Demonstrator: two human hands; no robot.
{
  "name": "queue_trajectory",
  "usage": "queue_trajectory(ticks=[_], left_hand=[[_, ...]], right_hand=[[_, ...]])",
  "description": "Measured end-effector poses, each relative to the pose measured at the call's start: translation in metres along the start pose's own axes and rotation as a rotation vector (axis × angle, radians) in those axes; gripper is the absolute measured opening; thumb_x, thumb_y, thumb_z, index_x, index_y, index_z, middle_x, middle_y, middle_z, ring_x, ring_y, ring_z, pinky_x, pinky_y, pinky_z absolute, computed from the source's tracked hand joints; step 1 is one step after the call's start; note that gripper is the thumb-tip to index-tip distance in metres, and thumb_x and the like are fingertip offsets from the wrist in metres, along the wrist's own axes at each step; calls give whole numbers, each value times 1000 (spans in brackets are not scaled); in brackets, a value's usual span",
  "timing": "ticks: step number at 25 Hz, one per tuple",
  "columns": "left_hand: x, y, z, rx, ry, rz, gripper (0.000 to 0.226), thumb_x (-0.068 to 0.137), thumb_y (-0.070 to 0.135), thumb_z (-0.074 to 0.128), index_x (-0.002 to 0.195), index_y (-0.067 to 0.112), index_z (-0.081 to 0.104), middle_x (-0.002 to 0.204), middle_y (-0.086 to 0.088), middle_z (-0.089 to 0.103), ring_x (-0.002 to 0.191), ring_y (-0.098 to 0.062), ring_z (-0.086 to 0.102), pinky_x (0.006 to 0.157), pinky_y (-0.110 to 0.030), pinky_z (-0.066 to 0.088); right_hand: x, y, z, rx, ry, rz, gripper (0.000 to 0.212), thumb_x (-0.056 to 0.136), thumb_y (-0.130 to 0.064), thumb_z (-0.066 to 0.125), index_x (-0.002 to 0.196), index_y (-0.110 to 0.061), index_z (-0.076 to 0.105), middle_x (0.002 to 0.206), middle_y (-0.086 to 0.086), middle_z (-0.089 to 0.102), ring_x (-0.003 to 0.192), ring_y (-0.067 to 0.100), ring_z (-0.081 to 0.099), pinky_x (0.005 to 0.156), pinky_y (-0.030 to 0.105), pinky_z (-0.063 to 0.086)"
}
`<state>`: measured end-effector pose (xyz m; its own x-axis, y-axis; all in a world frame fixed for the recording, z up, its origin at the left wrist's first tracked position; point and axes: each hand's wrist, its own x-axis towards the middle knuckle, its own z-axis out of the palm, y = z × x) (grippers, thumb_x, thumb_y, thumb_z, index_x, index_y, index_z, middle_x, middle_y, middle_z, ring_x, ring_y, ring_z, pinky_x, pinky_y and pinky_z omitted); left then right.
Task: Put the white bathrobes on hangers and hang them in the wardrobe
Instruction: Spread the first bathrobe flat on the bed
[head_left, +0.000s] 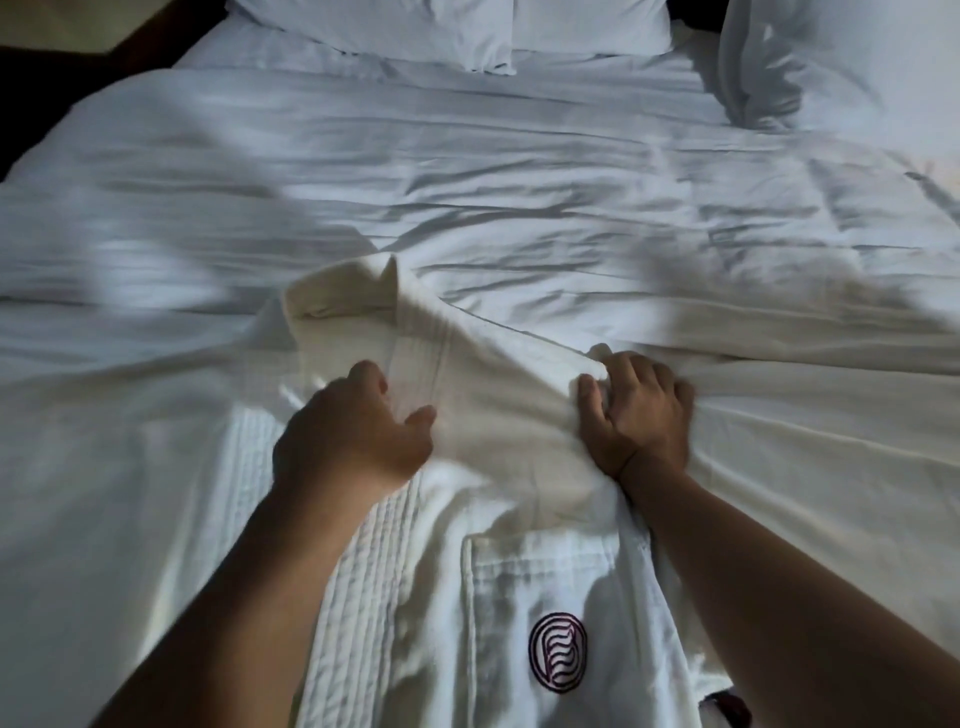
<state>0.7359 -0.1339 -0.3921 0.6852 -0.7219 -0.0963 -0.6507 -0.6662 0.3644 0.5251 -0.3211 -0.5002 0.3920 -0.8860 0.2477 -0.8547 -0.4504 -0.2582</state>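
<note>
White robe (511, 457), its pocket (506, 582) stitched with a purple emblem (557, 652), lies spread on the bed (519, 182) below the pillows (389, 31). My right hand (641, 410) grips a bunch of its cloth below the collar (343, 304). My left hand (356, 434), thumb out, curls its fingers onto the ribbed lapel (415, 358). Both forearms are stretched forward.
</note>
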Motion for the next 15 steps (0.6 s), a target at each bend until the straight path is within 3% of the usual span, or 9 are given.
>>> queue_trajectory(ticks=[2, 5, 8, 11, 13, 15], left_hand=[[-37, -24, 2, -7, -265, -126, 48, 81, 71, 62, 96, 25, 63, 90, 7, 69, 88, -21, 67, 75, -34, 52], [-48, -54, 10, -279, -358, -207, 46, 85, 54, 74, 63, 14, 68, 54, 3, 66, 60, -16, 66, 61, -31, 46], [-45, -69, 27, -486, -219, -284, 50, 79, 50, 80, 65, 4, 70, 55, -11, 66, 59, -25, 66, 63, -36, 47], [-36, -80, 45, -590, -181, -319, 51, 73, 51, 81, 71, 1, 70, 65, -14, 72, 69, -32, 73, 71, -49, 56], [-37, -78, 41, -606, -198, -320, 49, 75, 49, 81, 78, 1, 71, 76, -17, 74, 79, -32, 75, 80, -51, 57], [-45, -69, 34, -498, -190, -223, 50, 81, 49, 76, 85, 0, 72, 89, -25, 73, 92, -36, 73, 84, -47, 54]], right_hand=[[0, 1, 0, -9, -10, 3, 46, 92, -53, 39, 128, -32, 59, 121, -2, 65, 118, 29, 51, 98, 46, 35], [0, -3, -2, -18, -15, 16, 47, 93, -53, 39, 129, -32, 59, 123, 0, 66, 120, 29, 52, 99, 47, 36], [4, -5, -5, -11, -68, 28, 49, 92, -56, 37, 131, -33, 56, 128, 2, 65, 125, 30, 51, 103, 47, 33], [12, -7, -13, -27, -262, 106, 52, 92, -57, 31, 137, -37, 48, 141, 3, 57, 135, 28, 44, 110, 49, 26], [10, -21, -29, -84, -379, 146, 55, 95, -54, 28, 145, -36, 39, 154, 6, 44, 145, 28, 32, 116, 54, 17], [-13, -49, -59, -63, -377, 152, 60, 98, -50, 31, 155, -34, 21, 162, 8, 26, 150, 30, 18, 119, 59, 8]])
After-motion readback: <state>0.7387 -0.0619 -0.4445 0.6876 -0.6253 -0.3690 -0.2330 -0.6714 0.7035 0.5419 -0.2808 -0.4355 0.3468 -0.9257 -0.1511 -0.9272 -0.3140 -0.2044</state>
